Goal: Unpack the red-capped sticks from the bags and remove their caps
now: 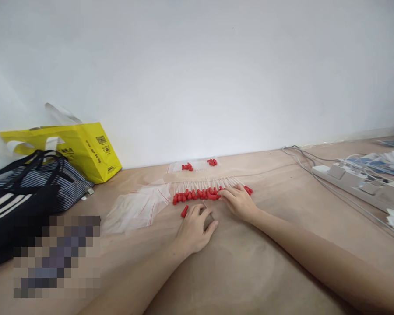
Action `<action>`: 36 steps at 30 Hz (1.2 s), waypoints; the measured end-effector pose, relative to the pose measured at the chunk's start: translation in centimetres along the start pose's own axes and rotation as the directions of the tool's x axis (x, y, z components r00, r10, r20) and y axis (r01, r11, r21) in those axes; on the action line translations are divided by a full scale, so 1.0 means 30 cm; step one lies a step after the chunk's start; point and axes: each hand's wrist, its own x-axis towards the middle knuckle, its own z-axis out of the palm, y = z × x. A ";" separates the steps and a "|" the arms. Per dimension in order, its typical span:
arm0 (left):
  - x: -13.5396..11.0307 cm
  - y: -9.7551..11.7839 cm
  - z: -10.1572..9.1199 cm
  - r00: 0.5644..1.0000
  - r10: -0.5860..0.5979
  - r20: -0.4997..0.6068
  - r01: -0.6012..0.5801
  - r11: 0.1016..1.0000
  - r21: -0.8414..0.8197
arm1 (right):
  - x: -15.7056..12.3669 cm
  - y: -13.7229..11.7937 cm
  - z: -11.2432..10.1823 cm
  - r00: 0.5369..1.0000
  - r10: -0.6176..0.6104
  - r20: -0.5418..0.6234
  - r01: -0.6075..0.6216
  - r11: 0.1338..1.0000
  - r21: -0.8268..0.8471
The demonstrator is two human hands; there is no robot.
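Note:
A row of small red rubbery-looking pieces [193,194] lies on the wooden table, thin white sticks fanning out behind them. At the right part of this row, my right hand [238,200] has its fingers closed on a red piece [214,196]; the fingertips partly hide it. My left hand [195,227] rests in front of the row, fingers bent and thumb apart, with nothing visible in its grasp. Just beyond its knuckles is a loose red piece [184,211]. More red pieces [248,190] show past my right hand.
Clear plastic bags [141,208] lie left of the row. Another bag with red pieces [197,166] is near the wall. A yellow bag [101,153] and a dark striped bag [57,179] stand left. At right are a power strip [357,188] and grey cables [318,173].

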 end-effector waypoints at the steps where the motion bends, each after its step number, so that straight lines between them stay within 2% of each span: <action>1: -0.011 0.001 -0.008 1.000 0.018 0.015 -0.018 1.000 -0.019 | -0.023 0.002 -0.006 1.000 0.015 0.015 -0.015 1.000 0.024; 5: -0.031 0.000 -0.026 0.993 0.080 0.081 -0.074 0.994 -0.078 | -0.073 0.012 -0.011 0.994 0.089 0.060 -0.096 0.987 0.127; 8: -0.004 -0.010 -0.009 0.994 0.071 0.079 -0.064 0.994 -0.090 | -0.067 0.006 0.004 0.989 0.121 0.082 -0.133 0.976 0.170; 14: 0.063 0.003 0.052 1.000 -0.013 -0.005 0.013 0.999 0.047 | -0.037 -0.027 0.023 0.984 0.141 0.111 -0.157 0.976 0.154; 17: 0.060 0.023 0.050 0.994 -0.081 -0.069 0.088 0.990 0.106 | -0.036 -0.028 0.017 0.986 0.138 0.098 -0.150 0.980 0.129; 20: 0.033 0.018 0.027 0.976 -0.131 -0.173 0.148 0.985 0.090 | -0.038 -0.031 0.003 0.991 0.106 0.076 -0.113 0.989 0.098; 23: 0.003 -0.013 -0.007 0.981 -0.017 -0.191 0.033 0.996 0.083 | -0.035 -0.058 -0.012 0.998 -0.009 0.068 0.004 0.997 0.076; 25: -0.011 -0.039 -0.029 0.984 0.105 -0.143 -0.089 0.989 0.115 | -0.028 -0.089 -0.017 0.994 -0.103 0.048 0.100 0.993 0.058; 28: -0.022 -0.070 -0.049 0.970 0.224 -0.089 -0.206 0.963 0.175 | -0.015 -0.137 -0.016 0.979 -0.202 -0.007 0.202 0.979 0.012; 31: -0.024 -0.085 -0.054 0.943 0.321 -0.092 -0.298 0.933 0.201 | -0.005 -0.165 -0.016 0.967 -0.250 -0.052 0.248 0.968 -0.040; 36: -0.018 -0.084 -0.051 0.888 0.436 -0.146 -0.398 0.889 0.228 | 0.001 -0.173 -0.025 0.964 -0.251 -0.090 0.245 0.966 -0.078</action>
